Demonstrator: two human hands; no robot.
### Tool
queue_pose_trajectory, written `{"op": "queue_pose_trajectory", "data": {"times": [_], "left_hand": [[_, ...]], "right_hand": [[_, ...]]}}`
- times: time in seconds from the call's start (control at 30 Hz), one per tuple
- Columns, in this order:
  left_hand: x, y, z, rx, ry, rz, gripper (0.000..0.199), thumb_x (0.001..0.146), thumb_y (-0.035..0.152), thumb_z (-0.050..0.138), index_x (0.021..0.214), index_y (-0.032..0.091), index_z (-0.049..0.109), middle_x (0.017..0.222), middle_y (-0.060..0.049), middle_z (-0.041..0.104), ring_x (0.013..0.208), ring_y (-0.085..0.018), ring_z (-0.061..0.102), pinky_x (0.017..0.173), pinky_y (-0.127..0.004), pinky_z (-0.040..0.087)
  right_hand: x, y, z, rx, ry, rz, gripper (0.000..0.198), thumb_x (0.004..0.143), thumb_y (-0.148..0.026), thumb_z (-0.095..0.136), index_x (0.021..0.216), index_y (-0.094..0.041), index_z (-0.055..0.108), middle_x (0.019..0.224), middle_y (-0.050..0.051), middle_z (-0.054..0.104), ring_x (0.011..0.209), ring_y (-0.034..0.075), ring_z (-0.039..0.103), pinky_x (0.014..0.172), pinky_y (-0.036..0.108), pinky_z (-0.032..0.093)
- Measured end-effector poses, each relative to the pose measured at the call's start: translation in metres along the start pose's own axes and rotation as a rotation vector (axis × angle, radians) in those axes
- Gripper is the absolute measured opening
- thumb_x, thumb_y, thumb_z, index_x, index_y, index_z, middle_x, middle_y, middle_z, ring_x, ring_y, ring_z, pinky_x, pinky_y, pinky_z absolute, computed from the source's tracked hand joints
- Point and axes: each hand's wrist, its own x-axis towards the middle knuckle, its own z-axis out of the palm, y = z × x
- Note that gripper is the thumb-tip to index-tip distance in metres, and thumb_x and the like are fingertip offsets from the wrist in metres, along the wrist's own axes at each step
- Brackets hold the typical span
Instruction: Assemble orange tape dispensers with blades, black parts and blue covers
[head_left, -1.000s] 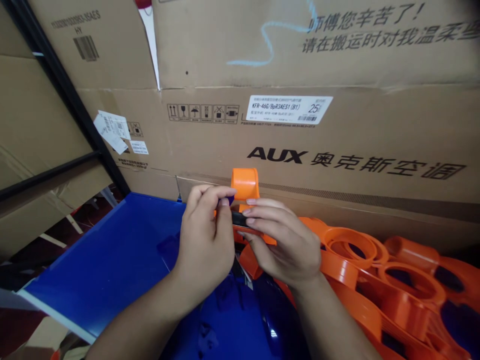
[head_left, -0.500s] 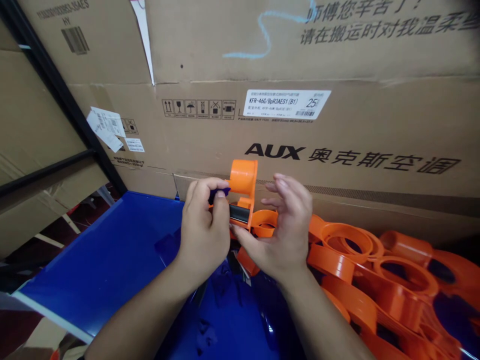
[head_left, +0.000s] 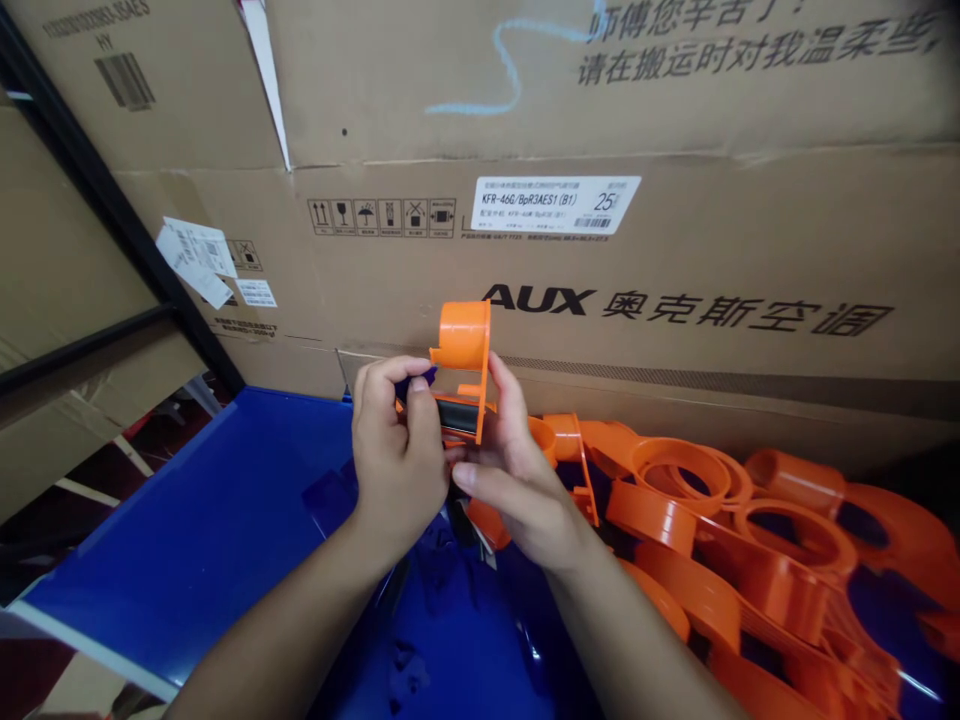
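An orange plastic tape dispenser (head_left: 463,335) with a black roller (head_left: 457,416) is held up in front of me, its round hub at the top. My left hand (head_left: 397,440) is closed around its lower left part. Between that thumb and forefinger a small dark blue piece (head_left: 417,382) shows, partly covered. From the right, my right hand (head_left: 525,480) grips the dispenser's lower end, with fingers behind the side plate and the thumb in front, below the roller. The palms hide the dispenser's lowest part.
Many more orange tape dispensers (head_left: 720,590) lie heaped on the right. Small dark blue pieces (head_left: 409,672) lie on the blue surface (head_left: 180,530) below my hands. Behind stands a large cardboard box (head_left: 390,290), with a black metal frame (head_left: 112,190) at the left.
My right hand has moved left from beside the dispenser, and its fingers have closed on the side plate and lower end. My left hand keeps its hold; the view has shifted slightly.
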Motion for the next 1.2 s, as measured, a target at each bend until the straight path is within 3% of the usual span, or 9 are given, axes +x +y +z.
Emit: {"op": "queue_pose_trajectory", "data": {"times": [0.2,0.37,0.5,0.63,0.83,1.2], "left_hand": [[-0.001,0.003,0.008,-0.214,-0.019,-0.116,0.010,0.108,0.026,0.057,0.115,0.024,0.065,0.103,-0.003,0.072,0.087,-0.014,0.075,0.075,-0.026,0.063],[0.008,-0.005,0.006,-0.360,-0.101,-0.248,0.008,0.106,0.027,0.062,0.113,0.026,0.066,0.104,-0.003,0.072,0.083,-0.014,0.075,0.071,-0.027,0.063],[0.011,-0.009,0.005,-0.384,-0.149,-0.296,0.011,0.106,0.028,0.060,0.117,0.027,0.064,0.098,-0.003,0.074,0.084,-0.017,0.076,0.074,-0.030,0.066],[0.011,-0.008,0.004,-0.319,-0.156,-0.242,0.012,0.107,0.029,0.060,0.118,0.027,0.064,0.102,-0.003,0.075,0.087,-0.017,0.077,0.076,-0.031,0.066],[0.010,-0.009,0.004,-0.238,-0.139,-0.138,0.011,0.107,0.026,0.060,0.115,0.025,0.067,0.098,-0.002,0.075,0.081,-0.014,0.075,0.075,-0.027,0.064],[0.011,-0.016,0.001,0.004,-0.107,0.096,0.015,0.105,0.022,0.061,0.115,0.024,0.072,0.114,-0.007,0.073,0.097,-0.018,0.075,0.080,-0.031,0.063]], "right_hand": [[-0.002,-0.013,0.013,0.252,0.145,0.004,0.104,0.087,-0.045,0.076,0.173,-0.040,0.018,0.155,0.008,0.064,0.139,0.034,0.064,0.112,0.058,0.056],[0.005,-0.014,0.011,0.342,0.229,0.055,0.069,0.100,-0.061,0.062,0.163,-0.043,0.037,0.156,0.007,0.064,0.145,0.033,0.060,0.110,0.058,0.057],[0.008,-0.006,0.005,0.347,0.231,0.068,0.063,0.103,-0.058,0.067,0.159,-0.046,0.040,0.148,0.005,0.070,0.135,0.029,0.068,0.103,0.053,0.062],[0.009,0.004,-0.001,0.336,0.213,0.064,0.069,0.101,-0.052,0.075,0.159,-0.048,0.038,0.138,0.005,0.075,0.123,0.026,0.075,0.101,0.053,0.064],[0.009,0.008,-0.005,0.338,0.170,0.043,0.078,0.097,-0.050,0.080,0.161,-0.050,0.036,0.129,0.003,0.077,0.124,0.027,0.076,0.103,0.056,0.065],[0.007,0.003,-0.003,0.361,0.137,0.066,0.072,0.099,-0.042,0.079,0.156,-0.048,0.036,0.138,0.004,0.075,0.127,0.027,0.076,0.100,0.056,0.068]]}}
